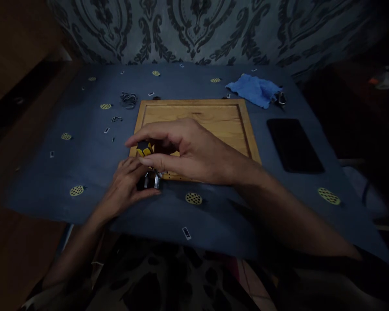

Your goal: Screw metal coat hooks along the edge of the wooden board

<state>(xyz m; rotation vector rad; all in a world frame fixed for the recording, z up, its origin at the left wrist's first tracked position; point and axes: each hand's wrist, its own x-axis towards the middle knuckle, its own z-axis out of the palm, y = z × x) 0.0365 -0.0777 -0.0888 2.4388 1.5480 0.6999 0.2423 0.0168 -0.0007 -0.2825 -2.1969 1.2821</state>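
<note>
My right hand (184, 149) is closed in a pinch on the yellow and black handle of a small screwdriver (144, 149), held upright at the near left corner of the wooden board (220, 119). Right below it my left hand (128, 181) is closed round a small shiny metal part (152, 179) at the board's near edge. The screwdriver's tip is hidden between the two hands.
A blue mat (84, 142) covers the table, with several yellow perforated discs such as one (193, 198), small metal bits and a wire bundle (129, 99) on it. A blue cloth (254, 90) lies far right and a black phone (294, 144) right of the board.
</note>
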